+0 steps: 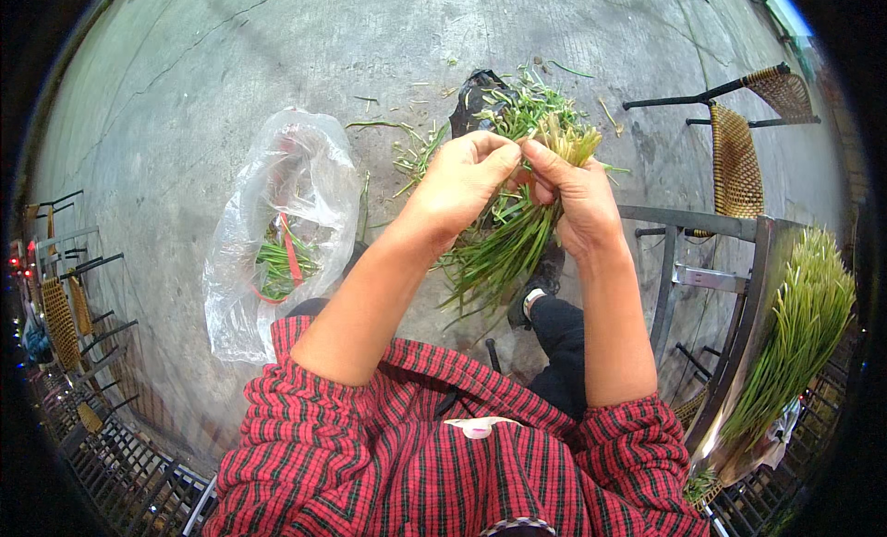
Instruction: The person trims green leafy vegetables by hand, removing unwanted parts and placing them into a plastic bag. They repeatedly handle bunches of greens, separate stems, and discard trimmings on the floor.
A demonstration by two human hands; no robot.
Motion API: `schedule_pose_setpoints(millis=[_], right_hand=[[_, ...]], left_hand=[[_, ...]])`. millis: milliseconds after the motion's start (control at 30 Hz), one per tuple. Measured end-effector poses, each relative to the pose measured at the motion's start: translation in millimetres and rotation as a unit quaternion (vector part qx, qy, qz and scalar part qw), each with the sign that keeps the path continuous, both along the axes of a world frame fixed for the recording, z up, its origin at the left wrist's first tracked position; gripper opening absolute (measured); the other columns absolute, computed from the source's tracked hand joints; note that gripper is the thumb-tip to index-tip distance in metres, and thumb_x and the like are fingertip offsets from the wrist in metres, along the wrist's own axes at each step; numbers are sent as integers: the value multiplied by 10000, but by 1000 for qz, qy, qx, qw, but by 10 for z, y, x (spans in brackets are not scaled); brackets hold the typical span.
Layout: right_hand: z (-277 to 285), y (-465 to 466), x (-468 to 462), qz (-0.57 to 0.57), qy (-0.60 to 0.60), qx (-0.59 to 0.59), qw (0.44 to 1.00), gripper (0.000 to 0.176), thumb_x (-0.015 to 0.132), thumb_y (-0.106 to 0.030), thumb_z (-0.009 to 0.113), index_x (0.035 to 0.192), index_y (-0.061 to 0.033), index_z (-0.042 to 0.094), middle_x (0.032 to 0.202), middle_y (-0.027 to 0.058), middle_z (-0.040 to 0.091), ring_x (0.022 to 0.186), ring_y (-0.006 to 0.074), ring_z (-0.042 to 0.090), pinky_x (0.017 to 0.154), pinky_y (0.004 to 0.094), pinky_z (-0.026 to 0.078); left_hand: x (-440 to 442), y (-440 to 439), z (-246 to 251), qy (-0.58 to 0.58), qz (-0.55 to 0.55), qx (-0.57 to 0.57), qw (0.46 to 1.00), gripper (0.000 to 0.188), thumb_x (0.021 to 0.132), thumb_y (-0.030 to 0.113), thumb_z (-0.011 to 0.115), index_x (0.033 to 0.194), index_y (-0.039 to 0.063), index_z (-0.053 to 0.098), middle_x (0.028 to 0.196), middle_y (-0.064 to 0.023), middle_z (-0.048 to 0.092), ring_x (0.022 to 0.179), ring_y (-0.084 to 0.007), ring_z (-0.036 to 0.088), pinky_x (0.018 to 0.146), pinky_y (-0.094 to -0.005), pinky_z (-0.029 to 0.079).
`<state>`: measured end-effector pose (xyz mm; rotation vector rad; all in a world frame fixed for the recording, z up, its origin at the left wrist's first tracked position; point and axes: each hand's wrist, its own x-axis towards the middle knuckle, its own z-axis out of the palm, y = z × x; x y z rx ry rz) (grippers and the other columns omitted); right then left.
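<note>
A bunch of long green garlic chives or similar leafy stalks (513, 249) hangs from my right hand (578, 197), its pale cut ends up and its leaves drooping towards the floor. My left hand (475, 173) meets the right at the fingertips, thumb and forefinger pinched together beside the pale ends; whether a strand is between them is too small to tell. Behind the hands, loose trimmings (533, 107) lie heaped on a black plastic bag (475, 97). To the left, a clear plastic bag (239, 260) stands with its mouth wide, holding green stalks (277, 260) and a red strap.
On the right, a large bunch of stalks (797, 329) lies on a metal-framed table (759, 281). Woven chairs (738, 163) stand or lie beyond it, with more chairs (61, 322) at the far left. Scraps (416, 152) are scattered on the concrete floor (291, 59).
</note>
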<state>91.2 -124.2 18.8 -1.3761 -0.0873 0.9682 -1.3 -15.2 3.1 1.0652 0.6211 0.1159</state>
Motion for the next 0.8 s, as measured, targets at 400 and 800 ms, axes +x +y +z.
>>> schedule_pose_setpoints(millis=[400,800], right_hand=[[-15,-66,170,-113,-36,-13,993,156,809,-103,627,900,20,599,583,-53,416,495,62,351,472,217,278],[-8,-112,116,-28,-21,-21,999,174,804,-146,651,901,-11,596,608,-39,454,496,65,379,466,209,304]], left_hand=[[-3,32,54,-38,-92,-3,995,182,842,186,580,788,14,602,710,-10,575,659,-82,505,626,-227,408],[-26,26,86,-17,-86,68,994,185,844,180,564,826,-1,603,752,-20,593,693,-86,515,647,-236,418]])
